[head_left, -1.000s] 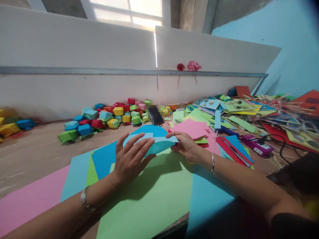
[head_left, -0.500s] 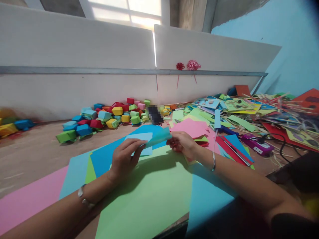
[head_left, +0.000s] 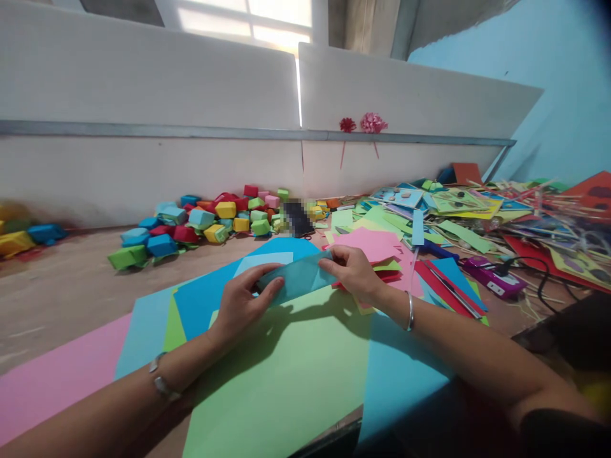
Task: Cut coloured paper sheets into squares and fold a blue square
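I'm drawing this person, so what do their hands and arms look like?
The left hand is gloveless, with a silver cuff at the wrist. The right hand is gloveless too, with a thin silver bangle. Higher up that side, a dark sleeve shows.

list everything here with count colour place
held paper: one, light blue, between hands
paper sheets: many, multicoloured, beneath and beyond hands
small blocks: many, multicoloured, back left
dark object: one, partly pixelated, back centre
pompoms: two, red, pink, at rail
rail: one, grey, back
panels: two, white, back
craft pile: many pieces, multicoloured, right
power strip: one, purple, right
wall: one, blue, right
surface: one, brown, underneath
bangles: at least two, silver, wrists
left hand: one, paper's left end
right hand: one, paper's right end
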A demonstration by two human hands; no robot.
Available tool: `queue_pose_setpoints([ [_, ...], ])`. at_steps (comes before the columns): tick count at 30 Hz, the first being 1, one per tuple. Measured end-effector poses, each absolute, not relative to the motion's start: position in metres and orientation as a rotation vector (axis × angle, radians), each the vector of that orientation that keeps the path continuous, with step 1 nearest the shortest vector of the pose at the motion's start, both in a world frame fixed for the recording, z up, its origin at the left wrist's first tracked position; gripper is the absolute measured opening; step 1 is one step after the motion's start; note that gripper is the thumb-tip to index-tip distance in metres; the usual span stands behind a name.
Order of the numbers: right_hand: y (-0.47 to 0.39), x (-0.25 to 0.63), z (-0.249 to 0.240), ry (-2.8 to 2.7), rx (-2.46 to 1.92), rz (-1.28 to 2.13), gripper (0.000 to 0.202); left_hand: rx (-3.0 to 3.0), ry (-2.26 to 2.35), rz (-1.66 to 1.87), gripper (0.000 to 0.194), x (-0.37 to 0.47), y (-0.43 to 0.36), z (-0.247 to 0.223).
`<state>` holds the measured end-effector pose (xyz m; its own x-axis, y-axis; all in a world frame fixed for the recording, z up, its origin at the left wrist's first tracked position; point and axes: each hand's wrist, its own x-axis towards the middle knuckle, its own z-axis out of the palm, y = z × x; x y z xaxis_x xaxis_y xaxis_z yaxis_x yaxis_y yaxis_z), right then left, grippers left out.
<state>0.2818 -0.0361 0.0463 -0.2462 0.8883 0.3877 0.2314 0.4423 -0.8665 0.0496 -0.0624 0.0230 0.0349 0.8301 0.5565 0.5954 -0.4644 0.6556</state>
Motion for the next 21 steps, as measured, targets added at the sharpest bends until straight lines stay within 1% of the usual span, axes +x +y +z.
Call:
queue_pose_setpoints([
  [2,-0.037,0.282,0.046,-1.724,-0.984,0.878,0.034,2.014,1.504,1.385,0.040,0.050,-0.062,0.024],
  [5,-0.037,0.281,0.044,-1.711,-0.992,0.907,0.024,1.961,1.543,1.368,0.040,0.050,-0.060,0.025],
  [10,-0.038,0.281,0.044,-1.782,-1.011,0.803,0.021,1.953,1.581,1.324,0.041,0.052,-0.060,0.026],
  [12,-0.038,0.282,0.046,-1.826,-1.011,0.755,0.023,1.972,1.593,1.284,0.041,0.051,-0.061,0.029],
  [14,-0.038,0.282,0.046,-1.871,-1.029,0.715,0.022,2.011,1.591,1.208,0.039,0.051,-0.063,0.034],
  [18,-0.040,0.282,0.044,-2.069,-1.135,0.621,0.013,2.137,1.565,0.977,0.029,0.049,-0.063,0.043],
  [21,-0.041,0.281,0.040,-2.317,-1.207,0.507,0.017,2.237,1.603,0.818,0.022,0.050,-0.062,0.041],
])
